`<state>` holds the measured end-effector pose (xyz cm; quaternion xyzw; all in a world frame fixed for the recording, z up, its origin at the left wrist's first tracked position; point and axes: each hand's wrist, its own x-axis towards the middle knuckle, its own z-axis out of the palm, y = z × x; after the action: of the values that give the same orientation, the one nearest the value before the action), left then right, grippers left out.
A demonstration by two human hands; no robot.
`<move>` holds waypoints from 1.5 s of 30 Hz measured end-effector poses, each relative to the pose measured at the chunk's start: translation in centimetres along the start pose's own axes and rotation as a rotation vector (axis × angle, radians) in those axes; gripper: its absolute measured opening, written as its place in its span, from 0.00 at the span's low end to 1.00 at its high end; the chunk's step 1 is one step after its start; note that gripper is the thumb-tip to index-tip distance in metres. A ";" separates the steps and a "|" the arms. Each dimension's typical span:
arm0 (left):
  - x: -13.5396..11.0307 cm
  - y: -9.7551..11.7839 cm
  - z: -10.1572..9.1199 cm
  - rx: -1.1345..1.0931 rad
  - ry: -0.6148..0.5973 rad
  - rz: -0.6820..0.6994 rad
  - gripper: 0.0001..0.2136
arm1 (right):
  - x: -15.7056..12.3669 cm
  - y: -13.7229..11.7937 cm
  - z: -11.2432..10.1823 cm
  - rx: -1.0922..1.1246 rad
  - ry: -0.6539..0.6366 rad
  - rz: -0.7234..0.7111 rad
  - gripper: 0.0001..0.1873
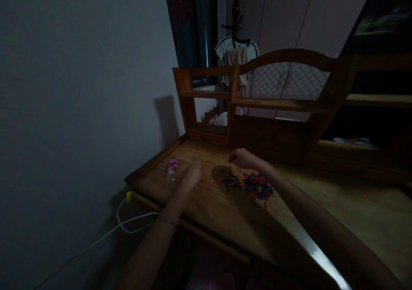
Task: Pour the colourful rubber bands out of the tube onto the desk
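The room is dim. My left hand (189, 177) reaches out over the wooden desk (337, 221), fingers together and stretched toward a small clear container with a pink top (173, 166); it holds nothing that I can see. My right hand (242, 158) hovers above the desk with its fingers curled downward, just behind a pile of small multicoloured bands (251, 185). Whether anything is pinched in those fingers is too dark to make out. A thin pink strand runs from below that hand to the pile.
A wooden hutch with shelves (257, 103) stands at the desk's back. A grey wall (80, 88) closes the left side. A white cable (128, 221) with a yellow tag hangs off the desk's left edge. Clothes hang on a rack (236, 54) behind.
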<state>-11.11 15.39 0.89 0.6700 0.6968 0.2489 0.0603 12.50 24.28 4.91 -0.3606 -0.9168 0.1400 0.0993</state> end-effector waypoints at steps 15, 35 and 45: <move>-3.8 2.9 2.6 -0.270 -0.011 -0.026 0.12 | -1.3 1.6 2.3 0.078 -0.067 -0.036 0.15; -10.9 5.9 0.5 -0.413 -0.050 0.071 0.13 | -8.5 4.6 -0.7 0.208 0.241 0.073 0.20; -13.3 9.7 0.6 -0.302 -0.359 0.471 0.16 | -18.6 0.5 0.0 0.365 0.204 0.077 0.20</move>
<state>-0.81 2.54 1.16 0.8293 0.4564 0.2344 0.2213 26.20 11.84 3.20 -0.3837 -0.8470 0.2700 0.2500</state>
